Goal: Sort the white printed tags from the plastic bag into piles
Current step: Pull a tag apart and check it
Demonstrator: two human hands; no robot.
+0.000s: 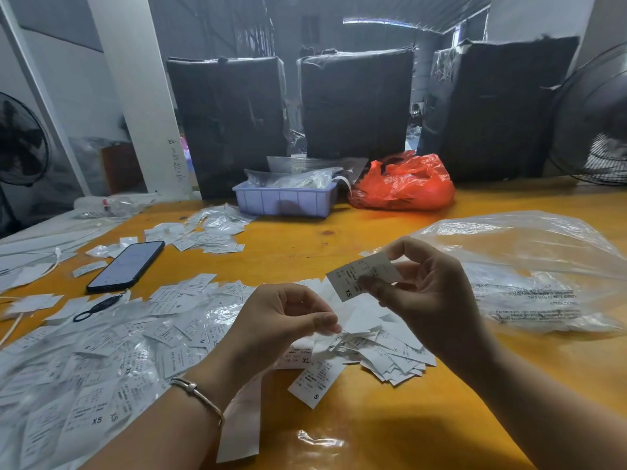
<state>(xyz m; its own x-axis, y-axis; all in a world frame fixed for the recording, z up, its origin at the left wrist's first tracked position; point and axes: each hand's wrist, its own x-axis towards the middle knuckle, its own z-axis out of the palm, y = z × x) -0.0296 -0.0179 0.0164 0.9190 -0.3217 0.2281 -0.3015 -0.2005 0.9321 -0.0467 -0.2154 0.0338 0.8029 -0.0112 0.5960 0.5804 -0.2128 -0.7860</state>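
My right hand (pixel 427 293) pinches a white printed tag marked XS (pixel 353 278) between thumb and fingers, lifted above the table. My left hand (pixel 281 320) hovers just left of it with fingers curled and thumb against forefinger; whether it pinches a tag I cannot tell. Under both hands lies a loose heap of white tags (pixel 380 351), with an S tag (pixel 317 381) at its front. A wide spread of tags (pixel 101 361) covers the left of the orange table (pixel 390 435). The clear plastic bag (pixel 529 266) lies at the right, crumpled and open.
A black phone (pixel 127 264) lies at the left among tags. A smaller tag pile (pixel 210 232) sits behind it. A lilac plastic tray (pixel 286 200) with clear bags and a red plastic bag (pixel 403 183) stand at the back, before black wrapped boxes (pixel 356 103). Fans flank both sides.
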